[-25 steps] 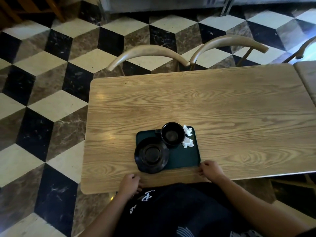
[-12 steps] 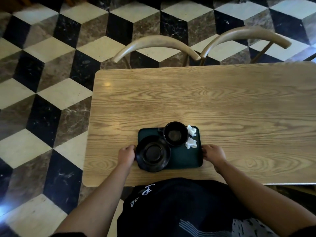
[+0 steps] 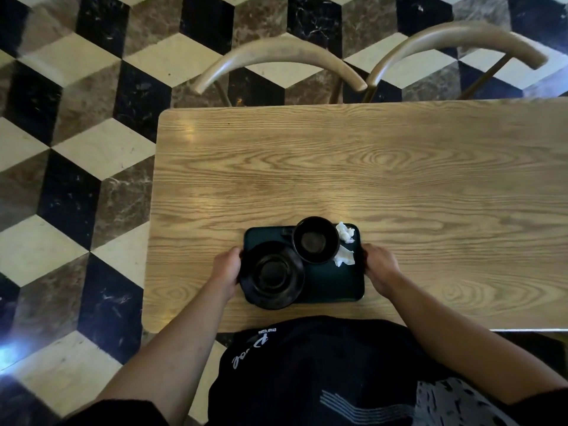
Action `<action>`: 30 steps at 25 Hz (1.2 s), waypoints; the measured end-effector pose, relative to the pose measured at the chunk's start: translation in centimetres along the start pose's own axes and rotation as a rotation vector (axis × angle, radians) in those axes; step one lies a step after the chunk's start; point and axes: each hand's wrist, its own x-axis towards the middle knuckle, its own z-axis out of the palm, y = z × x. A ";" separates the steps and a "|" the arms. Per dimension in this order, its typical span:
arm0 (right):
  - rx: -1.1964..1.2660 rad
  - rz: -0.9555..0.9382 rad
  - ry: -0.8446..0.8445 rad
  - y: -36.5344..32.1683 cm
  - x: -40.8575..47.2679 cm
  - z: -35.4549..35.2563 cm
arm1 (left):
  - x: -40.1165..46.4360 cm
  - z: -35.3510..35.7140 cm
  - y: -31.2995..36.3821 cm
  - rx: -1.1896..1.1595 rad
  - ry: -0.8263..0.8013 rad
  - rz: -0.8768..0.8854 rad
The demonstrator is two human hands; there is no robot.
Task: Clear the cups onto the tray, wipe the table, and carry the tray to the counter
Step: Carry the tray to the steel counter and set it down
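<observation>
One dark green tray [image 3: 333, 284] sat on the wooden table [image 3: 399, 179] near its front edge, gripped at both short sides. The left hand [image 3: 226, 267] curled its fingers round the left rim; the right hand [image 3: 379, 267] did likewise on the right rim. Between the two sets of fingers lay one black cup [image 3: 316, 240], one black saucer [image 3: 272, 275] beside the left fingers, and two crumpled white napkins [image 3: 345, 245] nearer the right fingers. Two chairs [image 3: 281, 61] stood beyond the table. White writing on the dark shirt [image 3: 307, 379] was unreadable.
</observation>
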 end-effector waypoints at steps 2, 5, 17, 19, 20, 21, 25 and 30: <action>0.025 0.019 -0.003 0.0 0.2 0.3 | 0.4 0.1 0.0 -0.002 -0.006 -0.011; 0.068 0.038 -0.014 0.3 0.4 0.7 | 0.7 0.2 0.1 -0.018 -0.020 -0.022; 0.096 -0.021 0.072 1.4 -1.1 1.5 | -0.1 -0.3 0.2 -0.067 -0.072 0.023; 0.100 -0.028 0.075 1.4 -1.9 1.8 | -0.4 -0.7 0.1 -0.067 -0.053 0.041; 0.105 -0.031 0.082 1.5 -2.2 1.9 | -0.4 -0.9 -0.1 -0.062 -0.043 0.047; 0.103 -0.037 0.085 1.6 -2.5 2.1 | -0.4 -1.2 -0.4 -0.055 -0.040 0.052; 0.092 -0.047 0.081 2.3 -3.8 2.4 | -0.6 -2.2 -1.4 -0.049 -0.032 0.067; 0.062 -0.084 0.080 3.2 -5.3 2.4 | -0.8 -3.9 -3.0 -0.027 -0.070 0.104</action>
